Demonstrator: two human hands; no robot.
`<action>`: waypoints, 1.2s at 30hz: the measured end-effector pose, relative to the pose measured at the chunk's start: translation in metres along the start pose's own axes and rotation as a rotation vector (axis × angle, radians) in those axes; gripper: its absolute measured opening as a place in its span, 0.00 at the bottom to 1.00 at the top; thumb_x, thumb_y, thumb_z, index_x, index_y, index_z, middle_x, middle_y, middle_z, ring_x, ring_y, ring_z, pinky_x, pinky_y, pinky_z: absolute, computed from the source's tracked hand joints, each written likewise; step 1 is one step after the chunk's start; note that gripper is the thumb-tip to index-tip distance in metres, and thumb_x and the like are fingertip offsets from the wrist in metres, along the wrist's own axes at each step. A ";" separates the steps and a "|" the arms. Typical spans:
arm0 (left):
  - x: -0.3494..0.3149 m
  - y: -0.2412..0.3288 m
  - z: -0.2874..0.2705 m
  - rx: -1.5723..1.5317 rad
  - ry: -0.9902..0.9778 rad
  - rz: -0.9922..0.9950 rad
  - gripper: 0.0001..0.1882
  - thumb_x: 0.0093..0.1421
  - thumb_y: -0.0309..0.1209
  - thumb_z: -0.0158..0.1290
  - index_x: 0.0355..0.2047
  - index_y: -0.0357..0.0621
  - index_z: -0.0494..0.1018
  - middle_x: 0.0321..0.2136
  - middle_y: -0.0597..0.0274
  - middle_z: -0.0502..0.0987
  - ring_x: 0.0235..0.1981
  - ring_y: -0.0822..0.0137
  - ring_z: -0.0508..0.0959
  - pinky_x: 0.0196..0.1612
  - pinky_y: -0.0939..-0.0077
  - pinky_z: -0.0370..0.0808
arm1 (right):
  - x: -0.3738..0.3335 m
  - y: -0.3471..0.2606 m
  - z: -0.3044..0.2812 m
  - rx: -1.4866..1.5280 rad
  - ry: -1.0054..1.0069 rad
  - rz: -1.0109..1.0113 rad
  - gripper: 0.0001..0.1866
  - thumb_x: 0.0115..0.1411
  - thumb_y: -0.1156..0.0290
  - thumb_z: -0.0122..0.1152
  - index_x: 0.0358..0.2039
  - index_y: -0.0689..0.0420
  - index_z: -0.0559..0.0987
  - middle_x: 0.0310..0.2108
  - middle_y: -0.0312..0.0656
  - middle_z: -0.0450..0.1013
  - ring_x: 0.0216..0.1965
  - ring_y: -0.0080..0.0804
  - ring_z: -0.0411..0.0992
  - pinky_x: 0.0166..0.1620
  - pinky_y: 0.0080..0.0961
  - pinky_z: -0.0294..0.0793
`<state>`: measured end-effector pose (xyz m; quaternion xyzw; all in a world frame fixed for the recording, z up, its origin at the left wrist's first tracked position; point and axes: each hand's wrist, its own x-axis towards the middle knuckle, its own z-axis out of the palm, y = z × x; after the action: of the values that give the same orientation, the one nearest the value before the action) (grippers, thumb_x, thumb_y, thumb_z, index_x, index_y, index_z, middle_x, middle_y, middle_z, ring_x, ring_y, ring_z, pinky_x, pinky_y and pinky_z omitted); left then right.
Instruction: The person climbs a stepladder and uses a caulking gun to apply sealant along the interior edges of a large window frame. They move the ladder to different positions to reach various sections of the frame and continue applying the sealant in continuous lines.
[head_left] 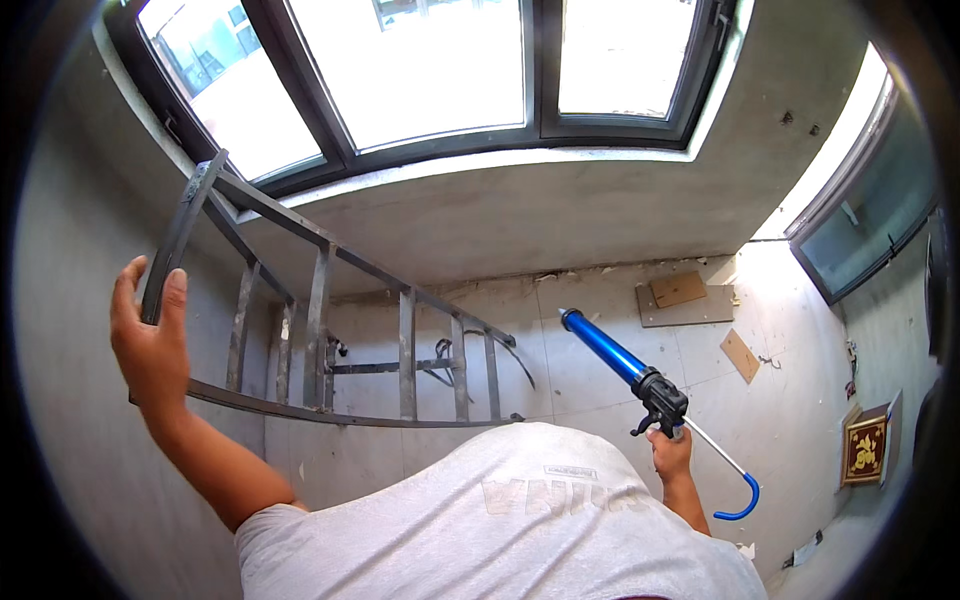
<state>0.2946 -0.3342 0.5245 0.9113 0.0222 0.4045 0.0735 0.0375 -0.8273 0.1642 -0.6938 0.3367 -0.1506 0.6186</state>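
Observation:
A dark metal stepladder (pixel 407 350) stands at my left, with worn rungs and a narrow top bar. My left hand (pixel 150 345) is closed around the near end of that bar, the thumb on one side and the fingers on the other. On my right side, a caulking gun (pixel 605 348) with a blue barrel and black body points forward and left. Wrapped round its handle is my right hand (pixel 672 455); part of the grip is hidden by the fingers. The gun's thin rod (pixel 715 447) runs back to a blue hooked end.
Dark-framed windows (pixel 440 140) fill the wall ahead. Brown board pieces (pixel 685 312) lie on the tiled floor by that wall, with another scrap (pixel 740 355) nearer. A glass door (pixel 865 235) stands open at the right. Below it, a dark red, gold-patterned panel (pixel 864 450) rests near the right wall.

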 end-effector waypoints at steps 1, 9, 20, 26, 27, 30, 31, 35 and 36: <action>0.003 0.001 -0.001 0.088 -0.014 -0.021 0.26 0.62 0.44 0.57 0.54 0.39 0.70 0.52 0.48 0.75 0.52 0.54 0.76 0.57 0.63 0.70 | 0.010 0.002 0.001 0.001 0.027 -0.009 0.04 0.49 0.78 0.61 0.22 0.55 0.75 0.14 0.27 0.65 0.15 0.16 0.61 0.20 0.20 0.57; 0.072 -0.002 0.031 0.157 -0.633 -0.441 0.41 0.49 0.41 0.66 0.59 0.33 0.65 0.47 0.41 0.76 0.49 0.49 0.77 0.53 0.64 0.72 | 0.083 0.013 -0.033 0.059 0.042 0.125 0.03 0.48 0.76 0.60 0.25 0.57 0.76 0.18 0.28 0.67 0.20 0.18 0.63 0.26 0.21 0.61; 0.093 -0.120 0.085 0.361 -0.507 -0.363 0.43 0.42 0.24 0.55 0.64 0.40 0.61 0.45 0.39 0.77 0.43 0.48 0.78 0.48 0.65 0.74 | 0.160 0.017 -0.074 -0.094 -0.155 0.114 0.05 0.47 0.76 0.60 0.27 0.58 0.77 0.21 0.30 0.69 0.23 0.20 0.65 0.28 0.22 0.63; 0.097 -0.068 0.068 0.263 -0.625 -0.385 0.50 0.38 0.23 0.58 0.67 0.47 0.58 0.48 0.44 0.76 0.47 0.54 0.77 0.51 0.70 0.72 | 0.163 0.018 -0.093 -0.089 -0.191 0.126 0.06 0.47 0.76 0.61 0.28 0.58 0.78 0.23 0.30 0.70 0.26 0.21 0.66 0.32 0.22 0.65; 0.103 -0.062 0.066 0.259 -0.653 -0.394 0.50 0.38 0.23 0.59 0.67 0.48 0.58 0.49 0.44 0.76 0.47 0.54 0.77 0.51 0.70 0.71 | 0.161 0.020 -0.094 -0.066 -0.198 0.139 0.06 0.47 0.76 0.61 0.29 0.58 0.78 0.23 0.30 0.70 0.26 0.21 0.66 0.32 0.22 0.65; 0.115 -0.057 0.076 0.215 -0.697 -0.372 0.50 0.37 0.24 0.58 0.66 0.47 0.60 0.49 0.44 0.76 0.47 0.55 0.76 0.52 0.71 0.71 | 0.161 0.021 -0.097 -0.079 -0.214 0.151 0.07 0.47 0.76 0.61 0.29 0.59 0.79 0.24 0.30 0.71 0.27 0.21 0.67 0.33 0.22 0.66; 0.118 -0.047 0.078 0.206 -0.685 -0.356 0.49 0.36 0.24 0.58 0.66 0.47 0.61 0.49 0.44 0.76 0.47 0.55 0.76 0.52 0.71 0.71 | 0.158 0.021 -0.097 -0.089 -0.211 0.152 0.07 0.47 0.76 0.61 0.30 0.59 0.79 0.25 0.30 0.72 0.27 0.21 0.68 0.33 0.23 0.67; 0.135 -0.097 0.083 0.061 -0.639 -0.228 0.46 0.39 0.28 0.56 0.65 0.45 0.62 0.48 0.48 0.75 0.46 0.57 0.75 0.51 0.71 0.71 | 0.162 0.019 -0.092 -0.062 -0.235 0.131 0.07 0.48 0.76 0.62 0.30 0.59 0.79 0.25 0.30 0.72 0.28 0.21 0.68 0.34 0.23 0.68; 0.133 -0.108 0.090 0.008 -0.637 -0.194 0.46 0.40 0.29 0.56 0.65 0.44 0.62 0.47 0.50 0.75 0.46 0.58 0.75 0.50 0.70 0.71 | 0.164 0.024 -0.093 -0.063 -0.230 0.158 0.07 0.49 0.76 0.62 0.30 0.58 0.79 0.26 0.30 0.73 0.28 0.21 0.69 0.35 0.24 0.68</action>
<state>0.4526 -0.2245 0.5467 0.9859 0.0861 0.0903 0.1115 0.0922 -1.0053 0.1241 -0.6970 0.3218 -0.0103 0.6408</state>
